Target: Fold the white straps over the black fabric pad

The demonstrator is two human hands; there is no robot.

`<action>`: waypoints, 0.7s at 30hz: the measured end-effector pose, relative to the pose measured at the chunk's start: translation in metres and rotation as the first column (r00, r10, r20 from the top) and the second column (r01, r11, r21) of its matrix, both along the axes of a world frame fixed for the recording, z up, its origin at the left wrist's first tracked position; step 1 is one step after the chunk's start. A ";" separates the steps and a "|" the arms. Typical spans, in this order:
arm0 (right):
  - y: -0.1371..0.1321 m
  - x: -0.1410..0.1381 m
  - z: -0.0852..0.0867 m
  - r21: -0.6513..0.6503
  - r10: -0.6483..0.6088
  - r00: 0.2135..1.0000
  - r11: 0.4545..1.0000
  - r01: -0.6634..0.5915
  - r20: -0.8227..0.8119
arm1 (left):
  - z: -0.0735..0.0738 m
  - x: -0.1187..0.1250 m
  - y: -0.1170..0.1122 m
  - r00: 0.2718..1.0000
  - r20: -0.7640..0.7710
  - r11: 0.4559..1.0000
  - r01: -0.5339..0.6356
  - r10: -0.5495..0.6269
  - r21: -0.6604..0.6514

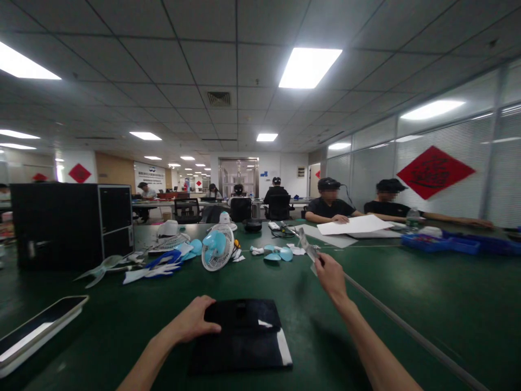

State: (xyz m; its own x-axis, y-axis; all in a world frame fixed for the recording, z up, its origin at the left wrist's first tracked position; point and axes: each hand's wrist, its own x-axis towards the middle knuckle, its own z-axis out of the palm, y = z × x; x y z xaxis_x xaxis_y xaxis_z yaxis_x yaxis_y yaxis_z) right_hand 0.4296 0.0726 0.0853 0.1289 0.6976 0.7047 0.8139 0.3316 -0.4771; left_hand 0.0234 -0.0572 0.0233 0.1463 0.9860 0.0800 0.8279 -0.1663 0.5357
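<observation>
A flat black panel (244,345) lies on the green tabletop in front of me, with a raised black part along its far side and a white patch at its right edge. My left hand (197,321) grips its far left corner, the thumb on top; the other fingertips are partly hidden. To the right, above the table, my right hand (331,276) is closed on the near end of a thin, shiny, see-through strip (308,247). Blur keeps me from telling exactly what this strip is.
A white fan with blue blades (217,248), loose blue blades (278,253) and gloves (154,271) lie beyond. At left are a black computer case (73,225) and a tablet-like device (38,331). Two people sit at right, near a white sheet (354,224) and blue trays (439,243).
</observation>
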 end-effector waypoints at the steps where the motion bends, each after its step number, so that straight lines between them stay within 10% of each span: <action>1: -0.003 -0.005 0.002 0.016 0.089 0.994 0.996 -0.088 -0.060 | 0.000 -0.001 0.000 1.000 0.013 1.000 0.000 0.000 0.010; 6: -0.022 -0.033 0.006 -0.074 0.561 0.723 0.768 -0.637 -0.402 | 0.001 -0.008 0.011 0.979 0.177 0.962 -0.143 0.103 0.232; 11: -0.045 -0.058 0.003 -0.140 0.640 0.404 0.423 -0.895 -0.654 | 0.010 -0.024 0.023 0.838 0.501 0.815 -0.439 0.219 0.378; 16: -0.055 -0.073 -0.007 -0.259 0.635 0.348 0.232 -0.938 -0.690 | 0.023 -0.017 0.012 0.674 0.734 0.942 -0.293 0.080 0.167; 21: -0.056 -0.080 -0.015 -0.361 0.637 0.418 0.227 -0.905 -0.648 | 0.031 -0.003 -0.001 0.754 0.656 0.972 -0.179 0.036 0.152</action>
